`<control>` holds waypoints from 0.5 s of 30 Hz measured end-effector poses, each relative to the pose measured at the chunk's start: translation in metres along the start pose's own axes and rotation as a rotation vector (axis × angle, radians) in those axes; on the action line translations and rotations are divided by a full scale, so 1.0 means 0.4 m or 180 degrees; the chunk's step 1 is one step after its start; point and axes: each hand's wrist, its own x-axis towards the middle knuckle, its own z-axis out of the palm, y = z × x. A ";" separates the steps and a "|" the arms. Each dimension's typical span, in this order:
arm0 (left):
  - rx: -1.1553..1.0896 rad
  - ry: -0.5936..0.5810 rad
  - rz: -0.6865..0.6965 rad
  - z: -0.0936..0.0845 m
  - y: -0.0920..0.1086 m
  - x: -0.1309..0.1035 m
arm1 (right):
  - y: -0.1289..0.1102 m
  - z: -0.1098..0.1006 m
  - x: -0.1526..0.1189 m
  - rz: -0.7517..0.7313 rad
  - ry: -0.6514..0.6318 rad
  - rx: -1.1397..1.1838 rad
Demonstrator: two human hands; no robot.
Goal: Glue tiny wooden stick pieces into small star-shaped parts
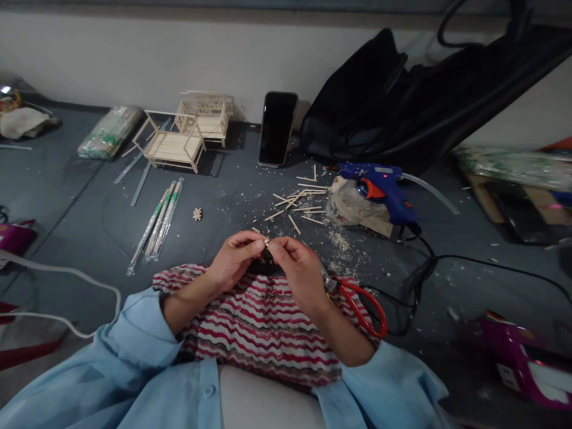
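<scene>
My left hand (236, 257) and my right hand (300, 268) meet at the table's near edge, above a striped cloth (263, 322). A small pale wooden piece (267, 242) is pinched between the fingertips of both. Its shape is mostly hidden by the fingers. Beyond my hands, thin wooden sticks (292, 199) lie scattered among crumbs. Red-handled scissors (364, 307) rest beside my right wrist. A small star-shaped wooden piece (197, 214) sits to the left. The blue glue gun (379, 185) leans on a plastic-wrapped lump at the right.
Two miniature wooden furniture frames (174, 146) stand at the back left, near wrapped stick packs (158, 220). A phone (277, 128) leans against the wall beside a black bag (357, 101). Black cables (420, 268) run along the right; a white cable (89, 280) curves at left.
</scene>
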 end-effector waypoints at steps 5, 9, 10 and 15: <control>0.0000 0.0029 -0.0010 -0.001 0.000 0.001 | -0.003 0.003 0.002 0.0018 0.0014 0.0050; -0.0040 -0.0007 -0.0016 -0.003 -0.002 0.002 | 0.002 0.004 0.003 -0.0015 0.0006 0.0126; -0.0050 -0.0020 -0.0014 -0.003 -0.002 0.002 | 0.003 0.004 0.003 -0.0031 -0.0007 0.0127; -0.0175 0.0056 -0.0004 -0.002 0.001 0.005 | 0.009 -0.001 0.003 -0.0102 -0.0006 0.0072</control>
